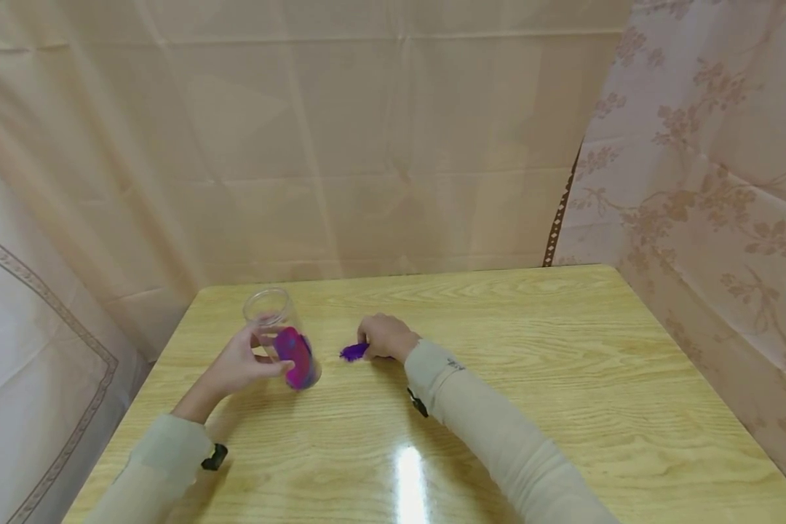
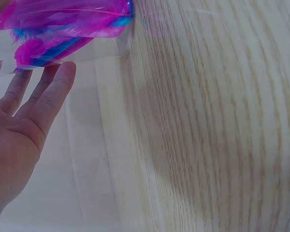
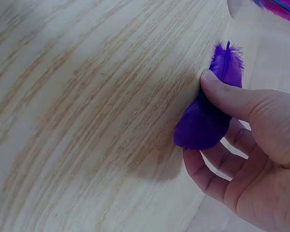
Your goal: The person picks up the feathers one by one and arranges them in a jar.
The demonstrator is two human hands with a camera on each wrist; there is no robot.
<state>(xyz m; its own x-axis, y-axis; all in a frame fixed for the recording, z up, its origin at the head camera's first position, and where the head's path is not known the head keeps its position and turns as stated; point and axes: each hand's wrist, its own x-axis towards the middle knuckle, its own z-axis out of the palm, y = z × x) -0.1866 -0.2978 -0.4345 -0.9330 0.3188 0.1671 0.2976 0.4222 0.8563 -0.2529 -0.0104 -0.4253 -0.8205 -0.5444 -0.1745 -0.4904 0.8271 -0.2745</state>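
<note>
On the left of the head view, my left hand grips a clear plastic cup, tilted with its mouth toward the back left. Pink, purple and blue feathers lie inside its lower part; the left wrist view shows these feathers through the clear wall, with fingers along the side. To the right of the cup, my right hand pinches a purple feather between thumb and fingers, close over the table. The feather's frayed quill end points toward the cup.
The wooden table has a light grain and a bright reflection near its front. A beige curtain hangs behind it, a flowered curtain on the right and a white cloth on the left. Dark wrist straps show at both sleeves.
</note>
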